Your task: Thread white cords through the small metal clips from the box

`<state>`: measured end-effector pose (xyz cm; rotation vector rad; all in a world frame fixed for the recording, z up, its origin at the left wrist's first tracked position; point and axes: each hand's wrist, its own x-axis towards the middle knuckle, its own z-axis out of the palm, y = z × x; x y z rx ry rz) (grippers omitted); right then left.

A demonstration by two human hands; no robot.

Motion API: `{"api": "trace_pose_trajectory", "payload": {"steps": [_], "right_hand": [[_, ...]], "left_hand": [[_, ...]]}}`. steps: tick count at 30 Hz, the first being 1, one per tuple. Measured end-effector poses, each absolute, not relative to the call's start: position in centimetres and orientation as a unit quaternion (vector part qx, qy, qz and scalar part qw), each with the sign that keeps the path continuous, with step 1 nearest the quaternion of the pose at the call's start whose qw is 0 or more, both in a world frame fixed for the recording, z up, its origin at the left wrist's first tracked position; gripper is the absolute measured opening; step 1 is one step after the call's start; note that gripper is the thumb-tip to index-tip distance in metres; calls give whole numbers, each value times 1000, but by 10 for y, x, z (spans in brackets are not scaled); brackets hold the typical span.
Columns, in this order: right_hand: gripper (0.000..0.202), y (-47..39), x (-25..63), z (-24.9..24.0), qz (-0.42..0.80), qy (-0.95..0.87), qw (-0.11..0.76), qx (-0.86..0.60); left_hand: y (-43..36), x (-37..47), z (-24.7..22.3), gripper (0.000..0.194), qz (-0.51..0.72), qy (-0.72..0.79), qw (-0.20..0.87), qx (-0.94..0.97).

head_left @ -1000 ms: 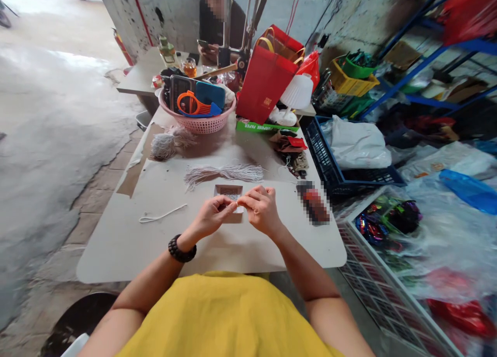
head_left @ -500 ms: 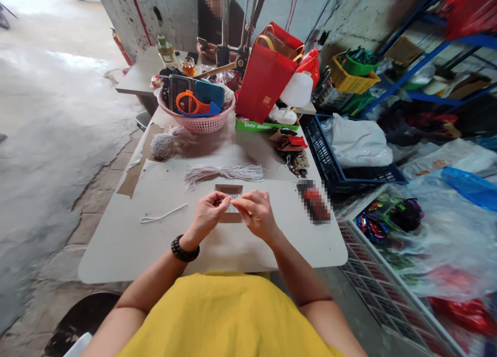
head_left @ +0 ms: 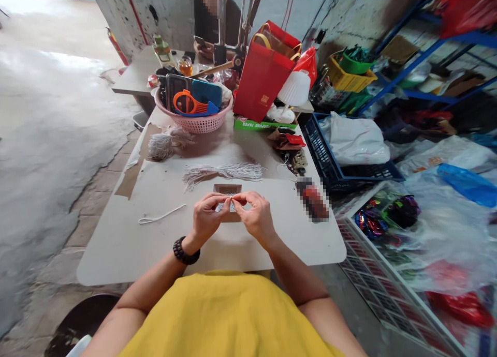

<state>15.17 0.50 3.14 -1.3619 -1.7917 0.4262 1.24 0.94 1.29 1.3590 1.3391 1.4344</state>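
My left hand (head_left: 209, 212) and my right hand (head_left: 253, 212) meet fingertip to fingertip above a small cardboard box (head_left: 227, 188). Both are closed in a pinch; whatever lies between the fingertips is too small to make out. Small pale pieces fill the box, partly hidden by my fingers. Just behind it lies a bundle of white cords (head_left: 223, 174). A single looped white cord (head_left: 162, 214) rests on the table to the left of my left hand.
A tangled cord bunch (head_left: 163, 145) and a pink basket (head_left: 202, 123) stand farther back on the white table (head_left: 128, 253). Behind are a red paper bag (head_left: 266, 72) and a white lamp (head_left: 295, 88). Crates (head_left: 330, 165) flank the right side. A person (head_left: 217, 20) sits beyond, holding a phone.
My hands have drawn closer together, the right fingers moving left to touch the left fingertips. The whole view has shifted slightly; the things on the table stay put.
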Motion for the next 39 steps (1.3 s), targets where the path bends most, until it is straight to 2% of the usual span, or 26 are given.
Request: {"api": "trace_pose_trajectory", "payload": {"steps": [5, 10, 13, 17, 20, 24, 28, 32, 36, 39], "right_hand": [[8, 8, 146, 28, 183, -685, 421, -566], [7, 10, 141, 32, 230, -649, 445, -572], [6, 9, 140, 36, 247, -640, 456, -567], [5, 10, 141, 34, 285, -624, 491, -538], [4, 11, 142, 27, 340, -583, 522, -522], [7, 11, 145, 24, 378, -573, 514, -515], [11, 10, 149, 33, 337, -630, 472, -516], [11, 10, 154, 41, 325, -666, 428, -518], [9, 14, 157, 46, 315, -696, 393, -511], [9, 15, 160, 48, 307, -707, 390, -505]], "left_hand": [[11, 8, 7, 4, 556, 514, 326, 566], [11, 9, 11, 5, 561, 520, 350, 541], [12, 13, 16, 16, 560, 527, 433, 471], [14, 16, 18, 36, 507, 475, 640, 327], [16, 16, 18, 44, 471, 446, 705, 285], [17, 15, 20, 41, 502, 469, 643, 339], [17, 12, 20, 26, 514, 507, 547, 424], [19, 7, 18, 23, 505, 517, 489, 488], [20, 2, 16, 24, 480, 513, 477, 528], [21, -1, 17, 27, 453, 506, 517, 521]]}}
